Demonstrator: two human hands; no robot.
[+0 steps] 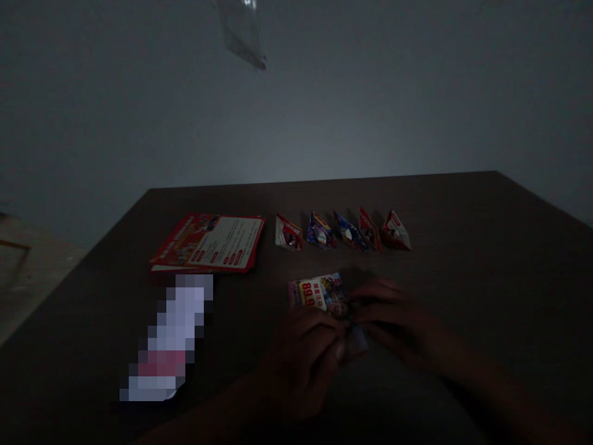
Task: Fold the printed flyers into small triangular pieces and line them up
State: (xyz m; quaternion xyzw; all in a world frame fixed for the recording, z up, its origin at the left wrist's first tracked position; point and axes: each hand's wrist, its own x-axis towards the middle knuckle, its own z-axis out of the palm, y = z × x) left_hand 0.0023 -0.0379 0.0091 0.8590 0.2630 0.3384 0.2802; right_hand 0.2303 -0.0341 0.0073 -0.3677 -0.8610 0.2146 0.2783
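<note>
A printed paper flyer (319,292) with red numbers on a pale panel lies low over the dark table in front of me. My left hand (308,355) has its fingers curled on the near left part of it, thumb pressed in. From the right, my right hand (401,318) pinches the flyer's right side, fingertips close to those of the left. A lower corner of the paper pokes out below the fingers. Dim light and the hands themselves hide most of the fold and the exact grip.
Beyond the hands stands a row of several small folded paper shapes (351,232). A stack of red and white flyers (222,244) lies to the left on the dark table (463,247). Nearer me is a pixelated bright oblong object (173,334). A pale wall rises behind.
</note>
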